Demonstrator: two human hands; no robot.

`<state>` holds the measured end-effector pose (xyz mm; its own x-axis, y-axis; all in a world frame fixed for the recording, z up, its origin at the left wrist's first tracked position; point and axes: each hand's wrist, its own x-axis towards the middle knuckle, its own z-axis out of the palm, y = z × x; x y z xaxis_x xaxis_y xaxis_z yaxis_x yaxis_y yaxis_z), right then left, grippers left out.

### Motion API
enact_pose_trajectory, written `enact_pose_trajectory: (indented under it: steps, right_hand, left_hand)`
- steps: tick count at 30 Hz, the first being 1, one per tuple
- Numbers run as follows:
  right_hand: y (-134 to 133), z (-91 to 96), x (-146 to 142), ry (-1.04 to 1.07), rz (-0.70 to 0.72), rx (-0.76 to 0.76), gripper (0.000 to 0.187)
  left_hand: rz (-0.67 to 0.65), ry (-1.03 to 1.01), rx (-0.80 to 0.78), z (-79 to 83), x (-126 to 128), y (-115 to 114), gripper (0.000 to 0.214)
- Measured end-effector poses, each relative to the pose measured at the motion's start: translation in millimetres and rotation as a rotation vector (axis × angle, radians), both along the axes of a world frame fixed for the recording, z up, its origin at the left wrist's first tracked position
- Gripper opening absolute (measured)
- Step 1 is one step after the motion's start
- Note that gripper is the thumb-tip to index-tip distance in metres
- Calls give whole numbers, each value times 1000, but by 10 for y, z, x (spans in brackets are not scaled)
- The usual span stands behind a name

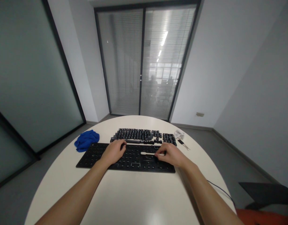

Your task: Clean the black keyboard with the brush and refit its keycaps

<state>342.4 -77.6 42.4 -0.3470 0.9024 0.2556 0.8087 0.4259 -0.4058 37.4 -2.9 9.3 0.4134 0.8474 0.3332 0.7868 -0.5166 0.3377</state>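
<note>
We see 1 black keyboard base lying on 1 round pale surface, with rows of keycaps, too many to count, just behind. Our right hand has its fingers pinching 1 white stick over the base; our left hand rests on it, its grip impossible to tell. Nearby lie 1 blue cloth, 1 pronged tool and 1 crumpled translucent packet, contents unclear.

Both arms reach forward, left grip palm-down, loosely curled, right grip pinched tight.
</note>
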Motion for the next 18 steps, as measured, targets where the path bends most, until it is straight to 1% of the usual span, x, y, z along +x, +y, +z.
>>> enact_pose_trajectory:
  steps: [4, 12, 18]
  right_hand:
    - [34, -38, 15, -19, -12, -1, 22]
    - [62, -87, 15, -64, -90, 54, 27]
    - [52, -84, 5, -44, -28, 90, 27]
  left_hand:
    - [-7, 3, 8, 0, -6, -3, 23]
    - [-7, 7, 10, -40, -13, 31, 23]
    - [-25, 6, 21, -28, -21, 22, 25]
